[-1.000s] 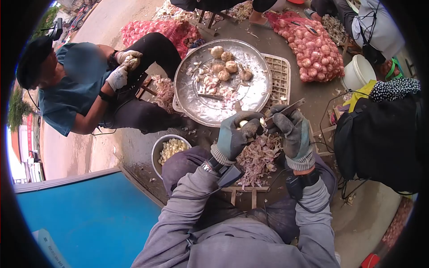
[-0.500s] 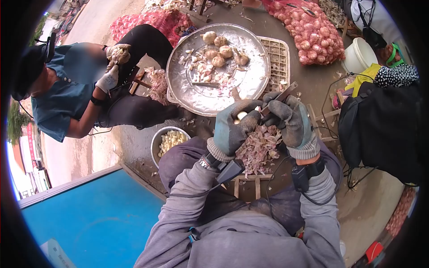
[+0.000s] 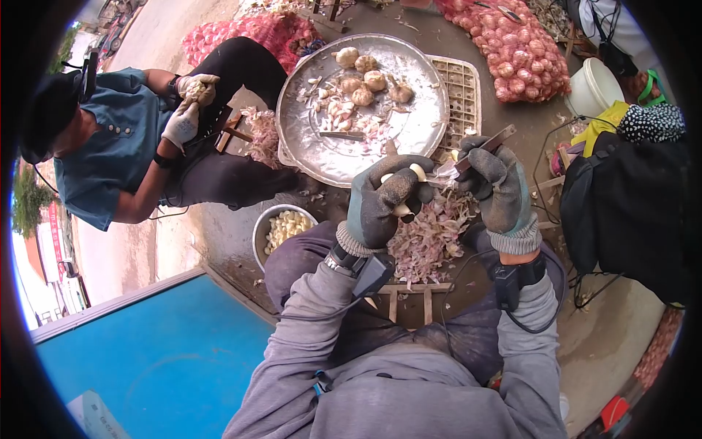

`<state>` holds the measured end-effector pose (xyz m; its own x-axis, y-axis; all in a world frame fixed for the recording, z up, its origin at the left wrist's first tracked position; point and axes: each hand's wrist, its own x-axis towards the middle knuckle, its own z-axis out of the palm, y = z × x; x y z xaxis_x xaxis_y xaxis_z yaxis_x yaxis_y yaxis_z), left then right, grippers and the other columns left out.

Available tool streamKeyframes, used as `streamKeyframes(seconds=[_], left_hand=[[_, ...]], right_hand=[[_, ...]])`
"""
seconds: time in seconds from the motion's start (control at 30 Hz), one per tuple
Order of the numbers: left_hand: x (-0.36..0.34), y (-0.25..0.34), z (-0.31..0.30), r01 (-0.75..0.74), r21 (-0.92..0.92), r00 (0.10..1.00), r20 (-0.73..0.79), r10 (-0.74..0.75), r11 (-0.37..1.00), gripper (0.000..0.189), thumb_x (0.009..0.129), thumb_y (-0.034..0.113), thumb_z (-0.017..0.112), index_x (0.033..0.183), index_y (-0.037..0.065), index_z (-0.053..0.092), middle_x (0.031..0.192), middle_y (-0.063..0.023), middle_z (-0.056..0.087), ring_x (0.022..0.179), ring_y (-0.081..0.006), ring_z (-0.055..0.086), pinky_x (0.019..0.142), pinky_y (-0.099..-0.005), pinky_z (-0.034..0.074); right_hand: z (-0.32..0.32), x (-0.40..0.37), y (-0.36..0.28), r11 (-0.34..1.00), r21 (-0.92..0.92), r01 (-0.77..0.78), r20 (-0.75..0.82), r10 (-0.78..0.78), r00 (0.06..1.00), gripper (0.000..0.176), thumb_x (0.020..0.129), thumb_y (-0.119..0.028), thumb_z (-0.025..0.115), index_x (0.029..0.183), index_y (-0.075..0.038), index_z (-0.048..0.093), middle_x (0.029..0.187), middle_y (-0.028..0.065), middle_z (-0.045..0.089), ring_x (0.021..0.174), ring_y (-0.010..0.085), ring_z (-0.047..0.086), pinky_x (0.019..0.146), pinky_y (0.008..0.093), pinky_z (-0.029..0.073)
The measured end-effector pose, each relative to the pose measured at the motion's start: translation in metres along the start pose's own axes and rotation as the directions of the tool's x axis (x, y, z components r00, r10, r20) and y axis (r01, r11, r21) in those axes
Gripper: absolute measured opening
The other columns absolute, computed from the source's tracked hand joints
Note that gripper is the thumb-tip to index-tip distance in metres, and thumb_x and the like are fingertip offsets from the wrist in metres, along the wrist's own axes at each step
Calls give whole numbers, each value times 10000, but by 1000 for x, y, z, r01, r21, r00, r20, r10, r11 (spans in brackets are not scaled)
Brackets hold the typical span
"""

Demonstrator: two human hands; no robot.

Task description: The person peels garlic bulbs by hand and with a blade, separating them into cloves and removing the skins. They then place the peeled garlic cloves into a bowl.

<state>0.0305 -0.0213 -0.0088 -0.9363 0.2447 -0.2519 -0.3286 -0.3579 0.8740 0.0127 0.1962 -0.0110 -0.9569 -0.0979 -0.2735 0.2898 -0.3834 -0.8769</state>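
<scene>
My left hand (image 3: 391, 194), in a grey and teal work glove, is closed around garlic cloves (image 3: 417, 172); pale cloves show at its fingertips and below them. My right hand (image 3: 499, 183), gloved alike, grips a small knife (image 3: 504, 137), which slants across its fingers. A wisp of papery skin (image 3: 442, 174) sits at the knife's lower end, between the hands. Beneath them lies a heap of garlic skins (image 3: 428, 245). Just beyond, a round metal tray (image 3: 417, 124) carries several garlic bulbs (image 3: 373, 80), loose cloves and another flat blade (image 3: 341, 135).
A bowl of peeled cloves (image 3: 287, 228) stands by my left knee. A co-worker (image 3: 110, 146) in gloves sits at left, handling garlic. Mesh sacks of garlic (image 3: 515, 62) lie at the back. A white bucket (image 3: 594, 86) and black bag (image 3: 621, 205) are at right. A blue panel (image 3: 153, 351) is front left.
My hands have moved apart, the right one shifting right with the knife. Papery skin now shows in the gap, and cloves are more visible in my left hand. The view has shifted slightly.
</scene>
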Motion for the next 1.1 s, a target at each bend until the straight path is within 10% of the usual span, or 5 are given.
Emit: streamKeyframes(seconds=[0.47,0.63,0.93,1.0,1.1], left_hand=[[7,-10,-1,16,-244,998,-57,-31,970,360,982,284,593,1179,-12,647,768,-89,643,534,-118,532,453,-232,385],[8,-23,-2,50,-387,998,-3,-55,921,297,986,266,593,1162,29,631,861,-77,662,652,-132,615,476,-225,415],[9,-36,-11,105,-466,993,89,-72,878,303,988,269,600,1159,21,631,918,-98,690,726,-161,656,492,-234,441],[10,-36,-14,128,-484,987,146,-64,866,311,984,272,607,1161,18,632,915,-103,691,729,-163,657,498,-233,448],[9,-32,-11,151,-471,977,202,-61,869,324,966,253,627,1184,13,630,931,-105,693,735,-150,656,523,-226,469]], right_hand=[[31,-14,15,985,37,171,51,-172,984,279,963,-77,667,1214,41,638,1090,72,699,950,115,653,829,250,546],[44,-21,18,886,-293,359,96,-347,933,250,958,-4,628,1202,48,621,1071,120,691,937,143,661,783,262,554],[44,-19,15,956,279,94,184,-149,972,233,966,2,599,1193,51,619,952,125,698,784,182,675,717,293,557],[40,-15,14,930,-295,219,4,-228,974,237,978,-78,625,1176,52,629,942,116,708,777,178,679,706,296,555],[24,-9,8,979,-181,97,48,-89,995,306,963,-181,676,1160,50,637,937,104,718,795,159,680,695,274,547]])
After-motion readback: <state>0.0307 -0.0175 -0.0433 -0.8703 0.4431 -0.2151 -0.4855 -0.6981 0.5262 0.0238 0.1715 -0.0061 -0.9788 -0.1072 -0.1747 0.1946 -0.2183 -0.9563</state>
